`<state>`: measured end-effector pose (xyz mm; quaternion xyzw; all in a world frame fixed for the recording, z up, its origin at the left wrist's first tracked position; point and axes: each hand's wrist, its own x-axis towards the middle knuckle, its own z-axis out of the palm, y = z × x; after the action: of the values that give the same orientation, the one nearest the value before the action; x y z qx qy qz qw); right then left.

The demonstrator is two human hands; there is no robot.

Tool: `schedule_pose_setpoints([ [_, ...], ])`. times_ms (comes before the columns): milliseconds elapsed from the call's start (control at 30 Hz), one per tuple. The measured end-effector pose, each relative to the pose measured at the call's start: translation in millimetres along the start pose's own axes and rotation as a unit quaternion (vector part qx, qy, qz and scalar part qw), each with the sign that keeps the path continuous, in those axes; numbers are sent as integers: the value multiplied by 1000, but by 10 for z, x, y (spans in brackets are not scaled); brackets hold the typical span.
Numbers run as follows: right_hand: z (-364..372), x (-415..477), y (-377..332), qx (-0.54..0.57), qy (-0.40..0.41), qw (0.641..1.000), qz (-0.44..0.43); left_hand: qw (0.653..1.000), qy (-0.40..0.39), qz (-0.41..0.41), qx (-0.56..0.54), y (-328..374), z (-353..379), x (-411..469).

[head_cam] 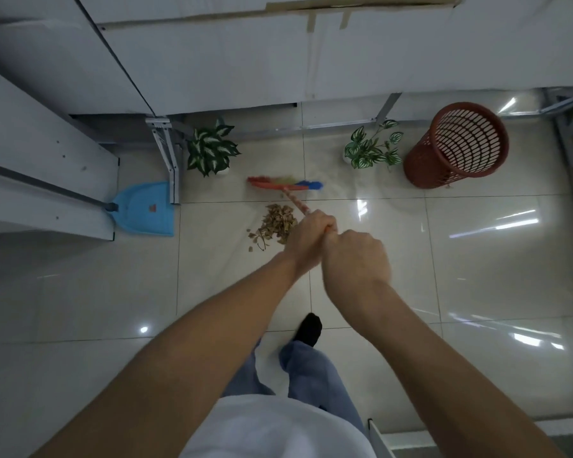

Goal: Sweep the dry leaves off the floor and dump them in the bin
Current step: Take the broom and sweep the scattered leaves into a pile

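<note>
Leaves: dry leaves [276,224] lie in one loose heap on the tiled floor [477,259], just ahead of our hands, with a few strays at the near-left edge.
Broom: the broom head [285,185] sits beyond the heap, blurred; a hard pull toward us could scatter the pile instead of gathering it.
Grip: our left hand [311,238] and right hand [356,262] are both wrapped tight around the broom handle [298,204], touching each other; with the hands so bunched we judge the stroke is harder to steer.
Dustpan: the blue dustpan [146,209] rests well to the left, so leaves may trail on the way.
Bin: the red mesh bin [457,145] stands far right; small crumbs could slip through its holes.
Plants: two potted plants [212,148] [372,148] flank the broom head; a wide swing might knock them.
</note>
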<state>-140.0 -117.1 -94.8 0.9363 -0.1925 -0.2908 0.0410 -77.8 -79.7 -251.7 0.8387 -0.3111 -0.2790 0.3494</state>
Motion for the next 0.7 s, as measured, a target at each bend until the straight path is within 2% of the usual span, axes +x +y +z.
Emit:
schedule_pose_setpoints([
  [167,302,-136,3,-2,-43,998,-42,996,-86,-23,21,-119,196,-265],
  [333,334,-429,306,5,-27,998,-49,1000,10,12,7,29,473,-523],
  [533,132,-798,505,0,-1,999,-50,991,119,66,-16,436,452,-719],
  [600,99,-865,483,-8,12,999,-50,990,128,53,-20,444,432,-730],
  [700,146,-872,389,-14,5,999,-49,993,92,29,-63,405,414,-730],
])
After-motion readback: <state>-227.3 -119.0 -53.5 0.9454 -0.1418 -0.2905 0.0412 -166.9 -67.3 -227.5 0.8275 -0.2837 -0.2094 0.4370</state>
